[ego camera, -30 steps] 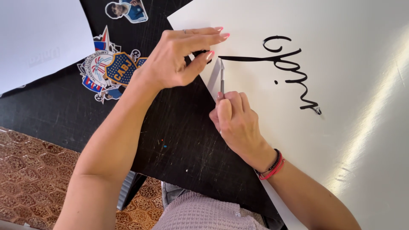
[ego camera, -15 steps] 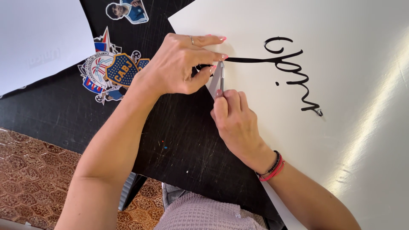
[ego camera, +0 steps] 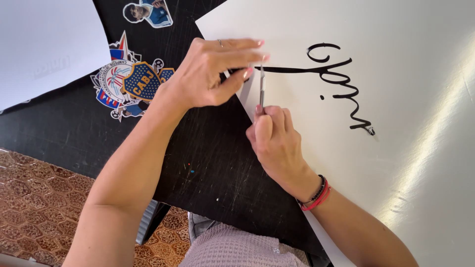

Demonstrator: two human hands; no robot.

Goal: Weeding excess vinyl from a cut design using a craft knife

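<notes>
A large white sheet [ego camera: 396, 74] lies on a black table [ego camera: 74, 133], with black cursive lettering [ego camera: 341, 79] and a long black stroke running left from it. My right hand [ego camera: 277, 143] grips a thin metal craft knife [ego camera: 261, 86], its tip up at the black stroke near the sheet's left edge. My left hand [ego camera: 217, 71] pinches the sheet's edge right beside the knife tip, thumb and fingers closed on a small piece there. Red and black bracelets circle my right wrist.
Colourful stickers [ego camera: 131, 81] are stuck on the table's top left part. Another white sheet [ego camera: 44, 44] covers the far left corner. Patterned brown floor tiles [ego camera: 34, 207] show below the table edge.
My left hand closed its fingers down onto the sheet's edge at the stroke. The knife turned upright and its tip moved up to meet the pinching fingers.
</notes>
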